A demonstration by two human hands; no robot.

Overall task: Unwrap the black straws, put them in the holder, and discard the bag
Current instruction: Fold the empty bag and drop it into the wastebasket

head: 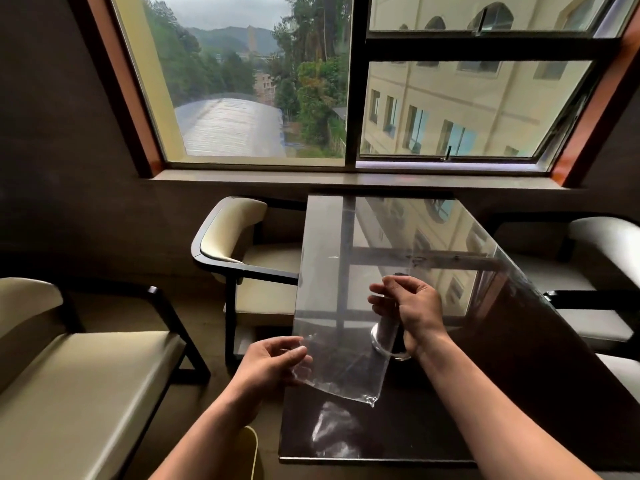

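Observation:
A clear plastic bag (341,372) hangs crumpled above the near part of the dark glossy table (519,375). My left hand (273,362) pinches the bag's left edge just off the table's left side. My right hand (410,308) is closed over the top of a bundle of black straws (388,332), which stands upright in a round glass holder (398,355) on the table. Only a short dark stretch of the straws shows below my fingers, partly behind the bag. The bag looks empty.
Cream-cushioned chairs with black frames stand left of the table (242,258) and right of it (602,271); a bench seat (76,386) fills the near left. A window sill (346,178) runs behind the table's far end.

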